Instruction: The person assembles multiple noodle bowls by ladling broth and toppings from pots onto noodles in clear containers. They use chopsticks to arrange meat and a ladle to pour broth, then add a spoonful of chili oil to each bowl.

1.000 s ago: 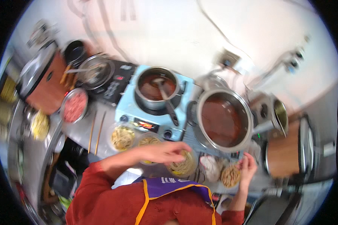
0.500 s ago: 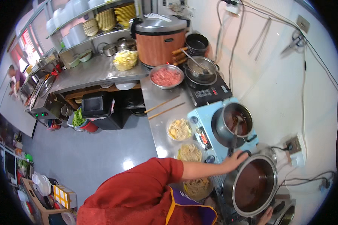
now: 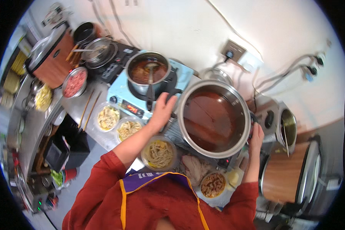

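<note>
A large steel stockpot (image 3: pixel 214 151) of reddish-brown liquid stands in front of me, tilted slightly in the picture. My left hand (image 3: pixel 164 112) is at its black left handle, fingers curled about it. My right hand (image 3: pixel 256 138) grips the right handle, which the fingers partly cover. Left of the pot, a smaller saucepan (image 3: pixel 141 89) of red-brown sauce sits on a light-blue induction cooker (image 3: pixel 117 85), with a ladle (image 3: pixel 150 82) resting in it. Nearest my left forearm are clear bowls of noodles (image 3: pixel 159 153). A bowl of cooked meat pieces (image 3: pixel 213 184) lies below the pot.
A wood-patterned cooker (image 3: pixel 285 172) and a steel container (image 3: pixel 288 124) stand at the right. Farther left are chopsticks (image 3: pixel 89 109), a bowl of raw minced meat (image 3: pixel 75 83) and a black cooktop (image 3: pixel 120 57). Cables (image 3: pixel 295 73) hang by the wall socket (image 3: pixel 234 50).
My view has turned to the right, bringing the pot nearer the middle. The right hand, barely visible at the pot's lower edge before, now shows plainly at its right handle.
</note>
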{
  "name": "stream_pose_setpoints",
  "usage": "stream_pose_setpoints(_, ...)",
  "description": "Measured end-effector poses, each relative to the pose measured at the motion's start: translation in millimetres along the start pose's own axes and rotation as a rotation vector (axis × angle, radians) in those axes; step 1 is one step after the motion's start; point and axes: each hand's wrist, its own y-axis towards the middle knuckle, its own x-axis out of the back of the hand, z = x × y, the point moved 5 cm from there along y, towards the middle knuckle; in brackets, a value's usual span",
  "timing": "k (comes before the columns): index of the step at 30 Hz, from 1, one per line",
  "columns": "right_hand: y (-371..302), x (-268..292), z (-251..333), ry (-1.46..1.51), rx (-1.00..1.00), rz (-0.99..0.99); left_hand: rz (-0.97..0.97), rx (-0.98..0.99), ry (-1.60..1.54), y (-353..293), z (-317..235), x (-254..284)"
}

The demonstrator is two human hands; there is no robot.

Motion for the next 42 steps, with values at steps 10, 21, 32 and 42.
stream_pose_setpoints(10, -1, -1, -3, 0.190, 0.051, 0.226, -0.050, 0.077, 0.160, -36, 5, 4)
stream_pose_setpoints(21, -89, 8, 123, -0.228, 0.180, 0.016, -0.003, -0.036, -0.127, -104, -56, 69)
stream_pose_setpoints(32, -254, -119, 263, -0.190, 0.252, 0.097, 0.046, -0.030, -0.310, -191, -136, 318)
stream_pose_setpoints(42, -406, -481, 253, -0.033, 0.189, 0.697, -0.324, 0.076, -0.194, -317, -112, 658)
